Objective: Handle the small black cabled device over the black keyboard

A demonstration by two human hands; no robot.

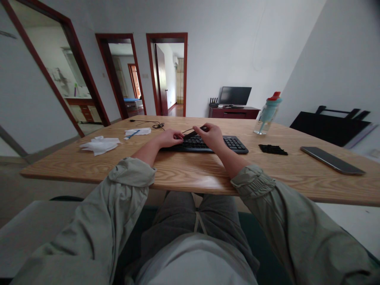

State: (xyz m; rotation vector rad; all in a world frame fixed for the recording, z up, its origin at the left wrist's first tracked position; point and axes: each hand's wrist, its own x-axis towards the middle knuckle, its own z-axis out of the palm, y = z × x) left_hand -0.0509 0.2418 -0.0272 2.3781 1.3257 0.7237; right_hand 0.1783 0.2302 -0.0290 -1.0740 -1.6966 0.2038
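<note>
Dark bar: this thin bar point(193, 133) is between your two hands, over the middle-left part of the keyboard point(236, 144). It slants, low at the left and high at the right.
Right hand: your fingers point(204, 130) are closed on the high end; the rest of the bar points left from this hand point(214, 137).
Left hand: your left hand point(168, 138) is right by the low end. I cannot tell if it pinches the bar.
Keyboard: it lies long ways, left to right, on the table point(190, 176). Your hands hide some keys.
Behind: a thin black cable point(158, 126) sits in a loop.
Left side: two white papers point(101, 145), one with a blue stick point(132, 135) on it.
Right side: a bottle point(268, 113), a black pad point(273, 149) and a flat gray thing point(332, 160), all apart from your hands.
</note>
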